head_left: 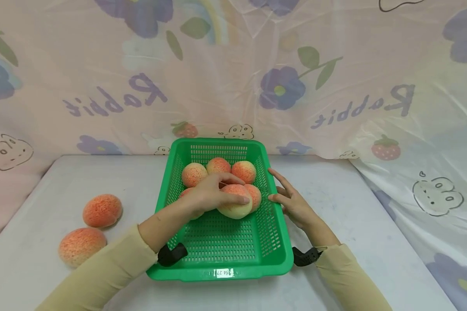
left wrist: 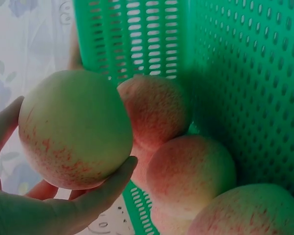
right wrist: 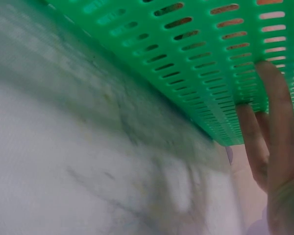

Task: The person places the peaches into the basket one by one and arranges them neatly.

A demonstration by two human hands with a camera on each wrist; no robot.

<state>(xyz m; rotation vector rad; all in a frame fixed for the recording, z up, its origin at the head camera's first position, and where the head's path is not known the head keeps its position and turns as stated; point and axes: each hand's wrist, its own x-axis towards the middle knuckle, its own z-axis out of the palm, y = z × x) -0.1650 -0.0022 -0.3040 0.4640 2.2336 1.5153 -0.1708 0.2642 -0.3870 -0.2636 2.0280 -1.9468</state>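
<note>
A green plastic basket (head_left: 218,273) with slotted walls stands on the table. My left hand (head_left: 207,193) reaches into it and grips a pale yellow and pink peach (head_left: 235,209). In the left wrist view that peach (left wrist: 76,127) sits between the thumb and fingers, in front of other peaches. Several more peaches lie in the far half of the basket, among them a red-topped peach (head_left: 219,165) and a speckled peach (head_left: 194,174). My right hand (head_left: 297,208) touches the basket's right side from outside; in the right wrist view its extended fingers (right wrist: 279,122) rest against the slotted wall.
Two peaches lie on the table left of the basket: a redder peach (head_left: 102,211) and, nearer, a paler peach (head_left: 81,247). A patterned cloth (head_left: 225,86) hangs behind the white table (head_left: 331,185). A white label (head_left: 223,273) is on the basket's near rim.
</note>
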